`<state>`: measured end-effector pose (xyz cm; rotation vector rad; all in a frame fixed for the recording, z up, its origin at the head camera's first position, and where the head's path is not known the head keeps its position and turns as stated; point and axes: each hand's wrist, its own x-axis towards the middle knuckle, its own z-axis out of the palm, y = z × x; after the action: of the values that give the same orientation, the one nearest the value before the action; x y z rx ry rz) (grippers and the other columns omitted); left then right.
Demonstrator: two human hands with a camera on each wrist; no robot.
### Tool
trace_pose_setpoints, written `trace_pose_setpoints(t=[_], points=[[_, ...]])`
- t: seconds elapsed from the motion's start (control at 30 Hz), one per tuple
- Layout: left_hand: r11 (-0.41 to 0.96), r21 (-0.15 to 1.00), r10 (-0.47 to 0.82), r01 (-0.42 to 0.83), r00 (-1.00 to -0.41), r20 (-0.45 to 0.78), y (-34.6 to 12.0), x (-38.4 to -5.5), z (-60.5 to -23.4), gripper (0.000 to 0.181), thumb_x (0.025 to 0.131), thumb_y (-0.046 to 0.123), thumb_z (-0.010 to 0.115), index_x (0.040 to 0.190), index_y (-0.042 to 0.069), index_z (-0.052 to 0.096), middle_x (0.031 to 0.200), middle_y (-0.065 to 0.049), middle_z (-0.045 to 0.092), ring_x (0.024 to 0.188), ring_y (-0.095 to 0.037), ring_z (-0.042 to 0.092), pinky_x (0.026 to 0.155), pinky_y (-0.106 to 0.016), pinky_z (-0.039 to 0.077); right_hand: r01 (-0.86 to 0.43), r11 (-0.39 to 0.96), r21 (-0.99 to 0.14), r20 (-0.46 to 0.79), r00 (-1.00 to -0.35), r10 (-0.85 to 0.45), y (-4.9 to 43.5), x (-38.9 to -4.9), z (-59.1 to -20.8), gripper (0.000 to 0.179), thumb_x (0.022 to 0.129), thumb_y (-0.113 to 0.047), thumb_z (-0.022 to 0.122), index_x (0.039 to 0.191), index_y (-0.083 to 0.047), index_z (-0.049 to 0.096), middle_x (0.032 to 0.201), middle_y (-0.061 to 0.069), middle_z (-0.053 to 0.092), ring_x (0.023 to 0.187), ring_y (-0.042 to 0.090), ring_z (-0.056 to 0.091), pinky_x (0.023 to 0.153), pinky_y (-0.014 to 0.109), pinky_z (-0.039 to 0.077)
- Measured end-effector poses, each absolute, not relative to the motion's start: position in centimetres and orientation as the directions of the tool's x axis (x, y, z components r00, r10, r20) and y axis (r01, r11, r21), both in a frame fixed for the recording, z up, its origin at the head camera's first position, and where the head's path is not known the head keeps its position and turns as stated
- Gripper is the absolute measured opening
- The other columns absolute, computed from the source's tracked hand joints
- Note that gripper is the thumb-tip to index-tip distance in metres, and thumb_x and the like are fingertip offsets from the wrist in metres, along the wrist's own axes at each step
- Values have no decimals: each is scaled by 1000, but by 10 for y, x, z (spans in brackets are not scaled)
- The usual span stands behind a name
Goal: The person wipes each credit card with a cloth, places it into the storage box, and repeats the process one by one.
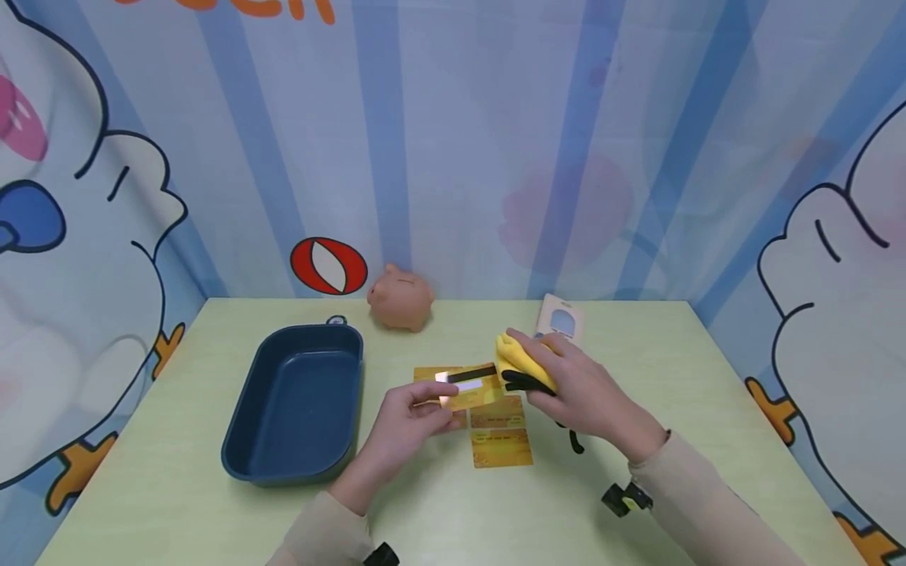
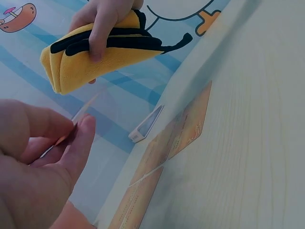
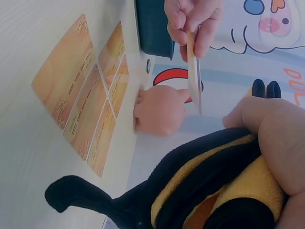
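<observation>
My left hand pinches a gold bank card by its edge between thumb and fingers, above the table. The card's back, with a dark magnetic stripe, faces the head camera; in the right wrist view the card appears nearly edge-on. My right hand grips a folded yellow cloth with black edging, right beside the card's right end. A black tail of it hangs loose. Below, several more gold cards lie flat in a group on the table, partly hidden by the left hand and the held card.
To the left stands a deep blue tray. A pink piggy bank sits at the back edge near the printed curtain. Behind my right hand lies a pale box with a greyish-blue window, partly covered. Light wood-grain tabletop surrounds everything.
</observation>
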<state>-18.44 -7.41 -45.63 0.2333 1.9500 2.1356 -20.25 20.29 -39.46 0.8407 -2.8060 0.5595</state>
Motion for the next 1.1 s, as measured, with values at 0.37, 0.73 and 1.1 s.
trace_pose_setpoints(t=[0.37,0.73,1.1], points=[[-95,990,287,-102,-955,-71,-73,-185,-456,63,91,-10,67,150,3,49,119,-25,72,94,-31,76,81,-36,65,-612,733,-298,272,-790,-549,184,-202,-390,84,91,-18,78,164,-27,38,121,6,59,89,15,53,72,33,52],[-70,995,309,-66,-950,-41,-67,-187,-452,60,96,-4,69,152,4,48,123,-23,74,106,-34,75,85,-41,64,-705,679,-206,268,-708,-654,168,-206,-392,77,90,-17,78,158,-24,43,127,6,61,95,18,57,78,37,56],[-92,995,289,-36,-957,-8,-66,-190,-449,59,100,3,68,155,7,48,127,-19,73,105,-29,76,94,-49,61,-760,641,-107,247,-645,-723,163,-206,-396,82,90,-36,84,161,-26,45,130,10,62,102,24,62,84,41,56]])
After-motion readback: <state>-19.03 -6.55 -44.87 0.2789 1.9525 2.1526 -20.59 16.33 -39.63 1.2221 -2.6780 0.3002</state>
